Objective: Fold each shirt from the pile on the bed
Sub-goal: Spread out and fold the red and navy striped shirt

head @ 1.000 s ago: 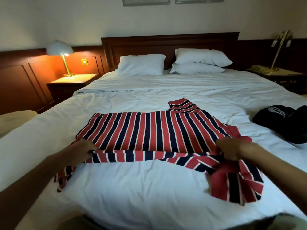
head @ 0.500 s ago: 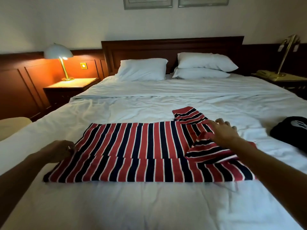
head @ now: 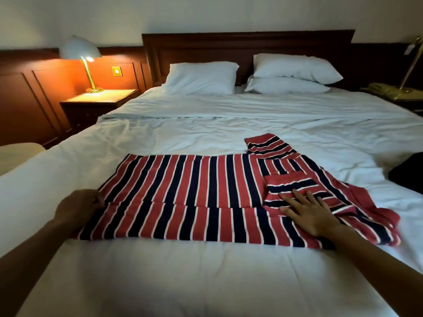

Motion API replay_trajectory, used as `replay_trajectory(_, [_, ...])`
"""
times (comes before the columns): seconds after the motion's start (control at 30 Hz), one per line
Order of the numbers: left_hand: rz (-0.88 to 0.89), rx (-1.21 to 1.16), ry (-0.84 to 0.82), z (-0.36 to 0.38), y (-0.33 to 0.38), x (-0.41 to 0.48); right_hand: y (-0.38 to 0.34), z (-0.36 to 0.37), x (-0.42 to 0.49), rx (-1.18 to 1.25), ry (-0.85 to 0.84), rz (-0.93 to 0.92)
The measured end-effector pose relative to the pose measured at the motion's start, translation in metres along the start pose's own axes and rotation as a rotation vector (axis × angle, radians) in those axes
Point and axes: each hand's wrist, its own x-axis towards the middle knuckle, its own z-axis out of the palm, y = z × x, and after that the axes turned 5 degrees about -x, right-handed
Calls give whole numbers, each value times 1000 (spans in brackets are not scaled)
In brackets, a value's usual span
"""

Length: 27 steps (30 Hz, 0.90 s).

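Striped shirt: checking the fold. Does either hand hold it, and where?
Left hand pinches the striped shirt at its left edge; right hand only presses flat on it.

The red, navy and white striped cotton shirt (head: 194, 197) is spread across the near half of the white-sheeted bed (head: 206, 282). Its left edge is held by the left hand (head: 77, 208); the right hand (head: 309, 213) is laid flat on its folded-in sleeve at the right. Behind, plump white pillows (head: 201, 77) are set against the dark wooden headboard (head: 247, 45). A black garment (head: 409, 172) is seen at the bed's right edge, apart from the shirt.
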Motion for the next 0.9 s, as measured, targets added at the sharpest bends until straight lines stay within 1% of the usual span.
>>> replay_trajectory(0.07, [54,310,53,0,17,-7,6,-4,-6,33,29,26])
replay_trajectory(0.1, [94,427,88,4,29,-11,10,-6,-10,63,61,54])
replay_trajectory(0.13, [156,473,120,13,44,-15,15,-8,-15,98,112,98])
replay_trajectory(0.17, [233,440,136,24,63,-20,22,-10,-20,121,202,143])
replay_trajectory(0.23, [370,232,148,45,116,-38,38,-16,-31,164,363,256])
replay_trajectory(0.27, [413,132,118,55,147,-49,48,-21,-39,210,381,318])
replay_trajectory(0.3, [445,44,70,64,179,-58,59,-26,-46,276,362,374])
replay_trajectory(0.33, [466,-37,11,74,210,-67,68,-30,-53,350,303,416])
replay_trajectory(0.4, [500,-154,-152,94,272,-87,83,-34,-68,423,169,423])
replay_trajectory(0.43, [516,-171,-238,106,299,-96,87,-34,-75,436,134,394])
replay_trajectory(0.5, [538,-136,-362,129,344,-112,93,-30,-90,498,148,326])
replay_trajectory(0.53, [532,-120,-386,138,362,-117,97,-27,-96,530,173,302])
replay_trajectory(0.6, [473,-154,-380,149,390,-119,107,-21,-107,580,184,275])
replay_trajectory(0.67, [377,-242,-339,155,411,-113,117,-14,-115,695,169,247])
replay_trajectory(0.77, [246,-479,-291,161,431,-95,123,-4,-121,898,187,146])
replay_trajectory(0.83, [230,-610,-293,164,434,-87,123,-1,-123,981,236,92])
replay_trajectory(0.9, [261,-653,-239,170,433,-83,128,3,-124,968,241,58])
